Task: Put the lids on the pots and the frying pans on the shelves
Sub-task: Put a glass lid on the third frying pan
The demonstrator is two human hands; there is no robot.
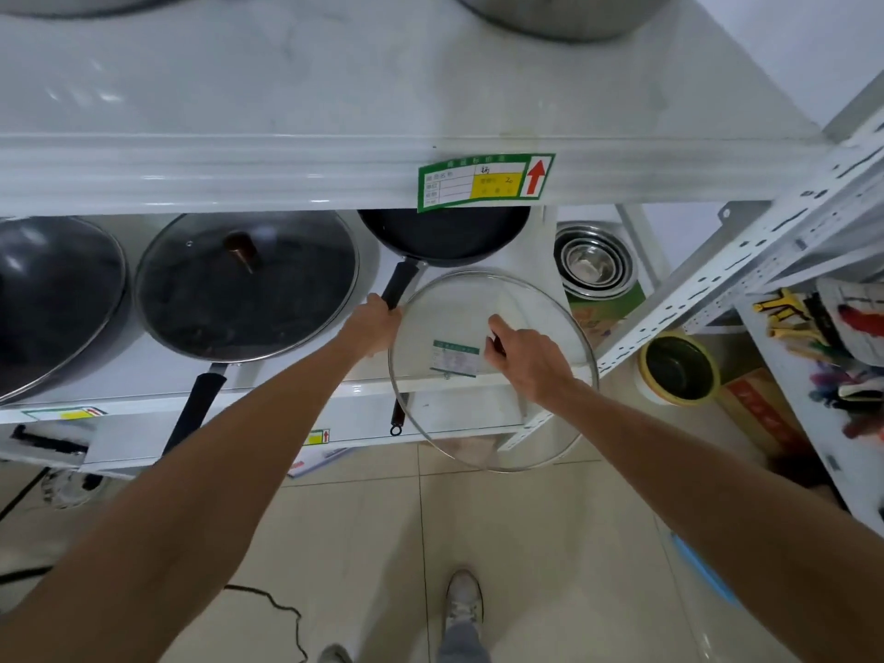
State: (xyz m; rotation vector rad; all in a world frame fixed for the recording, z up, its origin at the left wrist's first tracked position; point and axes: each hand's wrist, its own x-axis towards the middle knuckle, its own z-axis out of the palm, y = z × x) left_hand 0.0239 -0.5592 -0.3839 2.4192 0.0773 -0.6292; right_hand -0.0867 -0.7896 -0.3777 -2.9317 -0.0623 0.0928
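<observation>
The round clear glass lid (492,370) is smooth and transparent, edged with a thin bright metal rim. The black frying pan (445,234) looks matt and dark inside, and its black handle (399,284) has a dull plastic look. To the left, the covered dark pan's glass lid (246,284) is glossy, with a brown knob (243,250). The white painted metal shelf (239,169) is smooth and slightly shiny, bearing a green paper label (485,181). The nested steel bowls (595,263) gleam. The beige floor tiles (382,543) are glossy.
</observation>
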